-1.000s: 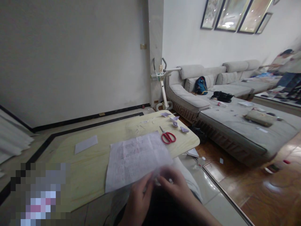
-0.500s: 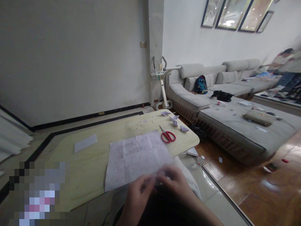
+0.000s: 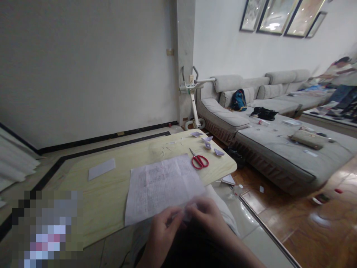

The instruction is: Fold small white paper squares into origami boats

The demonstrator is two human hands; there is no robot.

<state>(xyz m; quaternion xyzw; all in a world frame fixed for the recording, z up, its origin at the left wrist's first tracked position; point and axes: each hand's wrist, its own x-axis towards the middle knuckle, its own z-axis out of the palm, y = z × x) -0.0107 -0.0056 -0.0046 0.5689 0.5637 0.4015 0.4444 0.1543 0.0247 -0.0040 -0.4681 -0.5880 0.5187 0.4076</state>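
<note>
My left hand (image 3: 166, 227) and my right hand (image 3: 205, 215) meet at the near edge of the table, fingers pinched together. Between them is a small piece of folded paper (image 3: 187, 213), whitish and mostly hidden by the fingers. Just beyond lies a large creased printed sheet (image 3: 164, 186), flat on the table. Red-handled scissors (image 3: 199, 160) rest to its right. Several small folded paper shapes (image 3: 207, 139), like little boats, sit near the far right corner.
A pale yellow table (image 3: 111, 201) carries a white paper rectangle (image 3: 102, 169) at left and thin paper scraps (image 3: 166, 149). To the right stands a grey sofa (image 3: 279, 156) with a backpack (image 3: 239, 100) and bags. A plastic bottle (image 3: 238, 190) is beside the table. People (image 3: 340, 74) are far right.
My fingers have shifted slightly around the small paper, the right ones curling in closer. The things on the table have stayed where they were.
</note>
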